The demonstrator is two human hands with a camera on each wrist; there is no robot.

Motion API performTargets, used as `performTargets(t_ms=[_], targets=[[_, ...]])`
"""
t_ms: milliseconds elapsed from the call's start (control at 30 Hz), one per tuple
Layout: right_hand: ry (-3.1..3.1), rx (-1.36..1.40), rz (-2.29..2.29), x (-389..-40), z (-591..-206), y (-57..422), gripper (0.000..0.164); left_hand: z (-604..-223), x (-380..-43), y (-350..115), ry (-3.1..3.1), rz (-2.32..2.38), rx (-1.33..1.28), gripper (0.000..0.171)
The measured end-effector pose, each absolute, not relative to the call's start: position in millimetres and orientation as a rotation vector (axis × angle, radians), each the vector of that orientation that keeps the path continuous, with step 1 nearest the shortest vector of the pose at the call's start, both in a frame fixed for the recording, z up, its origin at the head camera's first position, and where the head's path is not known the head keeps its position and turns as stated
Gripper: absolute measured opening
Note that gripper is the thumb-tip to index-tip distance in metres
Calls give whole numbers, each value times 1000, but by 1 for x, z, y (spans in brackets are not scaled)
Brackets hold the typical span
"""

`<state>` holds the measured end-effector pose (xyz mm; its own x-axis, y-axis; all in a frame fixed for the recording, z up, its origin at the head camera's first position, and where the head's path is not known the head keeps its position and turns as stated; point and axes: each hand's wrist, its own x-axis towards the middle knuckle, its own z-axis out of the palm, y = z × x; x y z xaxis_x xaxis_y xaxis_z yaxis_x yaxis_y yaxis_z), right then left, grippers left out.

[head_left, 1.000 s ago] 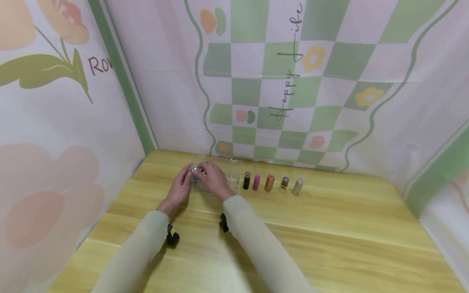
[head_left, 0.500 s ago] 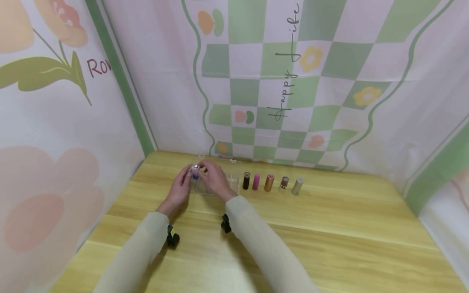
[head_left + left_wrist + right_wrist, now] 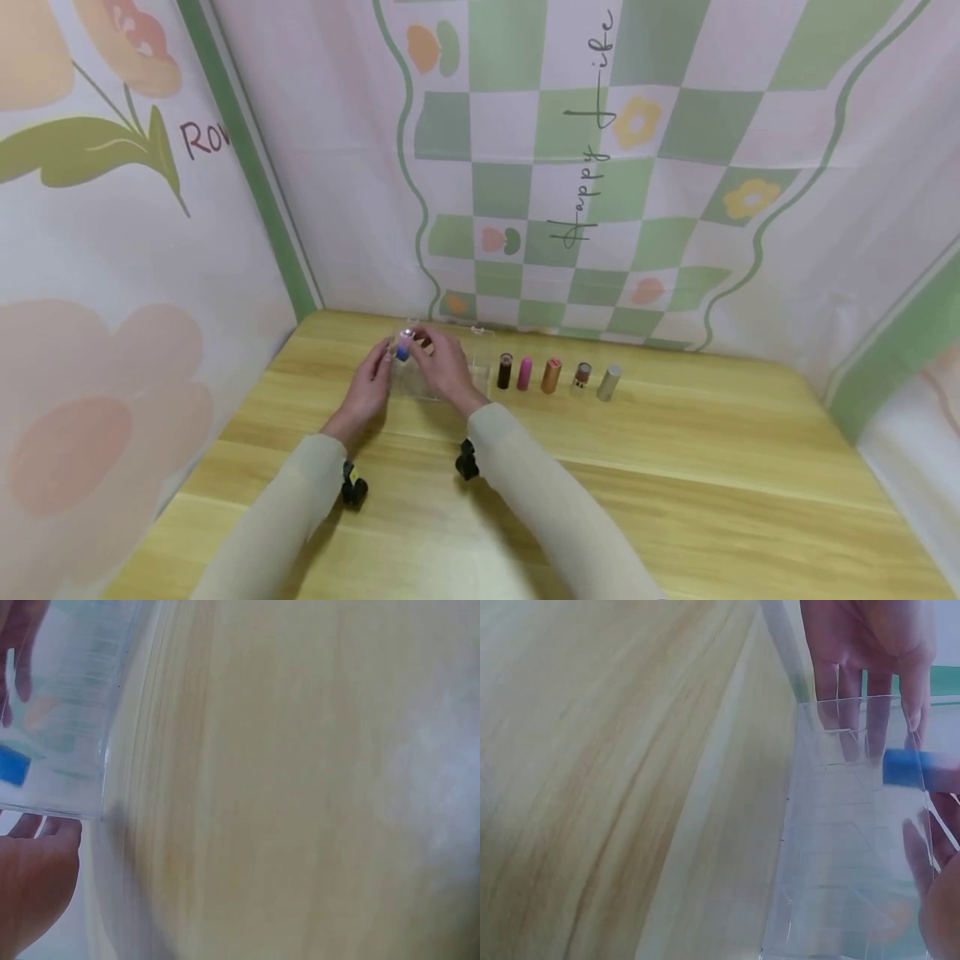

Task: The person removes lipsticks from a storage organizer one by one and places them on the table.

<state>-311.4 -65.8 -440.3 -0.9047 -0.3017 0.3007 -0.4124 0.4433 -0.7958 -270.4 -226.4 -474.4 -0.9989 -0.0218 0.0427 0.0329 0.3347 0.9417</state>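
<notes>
My right hand pinches a short lipstick tube with a silver top and a blue end. In the right wrist view the blue end of the tube points toward the left hand. Beneath it stands a clear plastic box with compartments, its lid up at the back. My left hand rests against the left wall of this box. Seen through the plastic, the left hand's fingers lie nearly straight along that wall. Part of the box is hidden behind the right hand.
Right of the box, several lipsticks stand in a row: a black one, a pink one, a gold-brown one, a clear-and-brown one and a silver one. All are on the wooden table, before a checked curtain.
The right hand has raised the lipstick tube and shifted it slightly right, so more of its blue end shows. The left hand and the row of lipsticks have stayed in place.
</notes>
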Motion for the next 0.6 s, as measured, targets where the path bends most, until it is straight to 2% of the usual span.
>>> performTargets(t_ms=[167, 367, 600], targets=[[-2474, 657, 1575, -312, -439, -63, 29, -474, -270, -226, -2534, -1789, -3, 51], [-2443, 712, 1646, -310, -433, -57, 35, -475, -270, -226, -2537, -1801, -3, 52], [-2490, 737, 1570, -307, -426, -48, 34, -475, -270, -226, -2518, -1826, -6, 52]])
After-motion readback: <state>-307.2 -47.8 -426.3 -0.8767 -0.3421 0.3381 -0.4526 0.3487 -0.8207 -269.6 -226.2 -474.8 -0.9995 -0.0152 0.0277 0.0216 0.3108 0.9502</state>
